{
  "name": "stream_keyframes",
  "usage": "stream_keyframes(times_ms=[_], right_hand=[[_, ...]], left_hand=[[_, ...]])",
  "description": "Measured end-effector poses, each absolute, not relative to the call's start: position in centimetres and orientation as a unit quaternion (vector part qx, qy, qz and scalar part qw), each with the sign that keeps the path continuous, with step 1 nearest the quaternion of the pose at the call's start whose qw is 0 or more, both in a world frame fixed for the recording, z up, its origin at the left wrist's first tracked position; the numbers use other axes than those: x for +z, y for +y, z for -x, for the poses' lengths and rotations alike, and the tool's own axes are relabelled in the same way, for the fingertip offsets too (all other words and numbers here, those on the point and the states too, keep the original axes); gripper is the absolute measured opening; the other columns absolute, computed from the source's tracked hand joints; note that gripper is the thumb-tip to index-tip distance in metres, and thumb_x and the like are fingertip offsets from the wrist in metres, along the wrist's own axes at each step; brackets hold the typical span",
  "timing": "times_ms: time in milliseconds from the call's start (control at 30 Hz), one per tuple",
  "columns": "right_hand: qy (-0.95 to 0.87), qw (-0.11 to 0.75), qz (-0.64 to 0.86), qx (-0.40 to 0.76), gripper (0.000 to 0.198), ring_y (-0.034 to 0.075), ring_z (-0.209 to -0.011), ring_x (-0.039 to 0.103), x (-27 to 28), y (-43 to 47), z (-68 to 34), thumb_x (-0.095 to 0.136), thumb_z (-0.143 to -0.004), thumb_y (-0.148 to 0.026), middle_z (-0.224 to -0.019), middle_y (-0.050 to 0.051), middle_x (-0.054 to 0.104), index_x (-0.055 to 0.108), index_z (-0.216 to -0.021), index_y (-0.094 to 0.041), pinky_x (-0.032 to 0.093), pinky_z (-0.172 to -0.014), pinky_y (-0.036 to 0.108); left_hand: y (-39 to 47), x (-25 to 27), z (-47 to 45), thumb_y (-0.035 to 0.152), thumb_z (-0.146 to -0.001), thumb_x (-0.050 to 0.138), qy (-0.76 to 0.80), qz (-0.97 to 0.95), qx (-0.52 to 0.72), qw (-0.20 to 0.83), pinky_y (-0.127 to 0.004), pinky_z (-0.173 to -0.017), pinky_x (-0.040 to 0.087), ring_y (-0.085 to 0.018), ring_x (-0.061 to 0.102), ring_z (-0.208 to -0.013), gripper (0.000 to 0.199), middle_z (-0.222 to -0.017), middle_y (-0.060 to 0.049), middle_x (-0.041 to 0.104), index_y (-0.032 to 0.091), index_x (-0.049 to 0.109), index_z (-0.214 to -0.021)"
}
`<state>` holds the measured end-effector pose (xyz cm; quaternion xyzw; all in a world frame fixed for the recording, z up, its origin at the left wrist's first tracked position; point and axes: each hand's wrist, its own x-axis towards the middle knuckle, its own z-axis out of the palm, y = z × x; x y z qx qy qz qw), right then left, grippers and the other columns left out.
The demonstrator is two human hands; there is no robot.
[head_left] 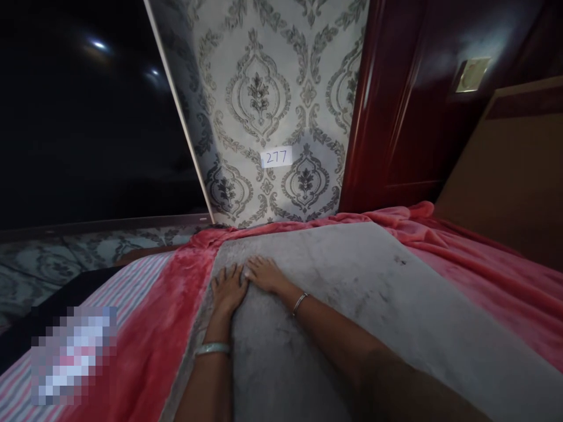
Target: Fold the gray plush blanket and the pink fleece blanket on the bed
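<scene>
Two palms lie face down on the grey sheet (334, 275), the left hand (229, 286) near its far left corner and the right hand (264, 273) just beside it; both are flattened with fingers loosely spread, gripping nothing. The sheet lies flat over the red blanket (145, 328). Whether it is stiff board or cloth I cannot tell; it looks thin, probably light, and might slide on the plush pile. Its straight side edges seem the best places to take hold.
</scene>
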<state>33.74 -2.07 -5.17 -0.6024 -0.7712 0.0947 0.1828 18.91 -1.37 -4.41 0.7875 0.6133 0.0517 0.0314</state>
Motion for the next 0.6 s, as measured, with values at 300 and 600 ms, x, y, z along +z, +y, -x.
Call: stream_keyframes(times_ms=[300,600], right_hand=[[-0.559,0.057,0.827,0.021,0.064,0.026,-0.151,0.021,-5.6,-5.1,-52.5,0.026,-0.102,-0.049,-0.164,0.012,0.023,0.030,-0.158,-0.018,0.014,-0.119,0.052],[-0.459,0.065,0.886,0.023,0.058,0.029,-0.150,0.022,-4.0,-7.9,-55.6,0.026,-0.102,-0.037,-0.162,0.017,0.027,0.038,-0.153,-0.015,0.025,-0.113,0.057]], left_hand=[[-1.3,-4.1,-18.9,0.044,-0.096,0.030,0.613,-0.788,0.038,0.042,-0.058,-0.121,0.018,-0.032,0.020,-0.152,0.061,-0.164,-0.001,0.029,0.028,0.035,-0.155],[-1.6,-3.5,-18.6,0.029,-0.098,0.025,0.637,-0.753,0.168,-0.017,-0.048,-0.115,0.035,-0.027,0.042,-0.141,0.053,-0.151,-0.012,0.049,0.016,0.057,-0.139]])
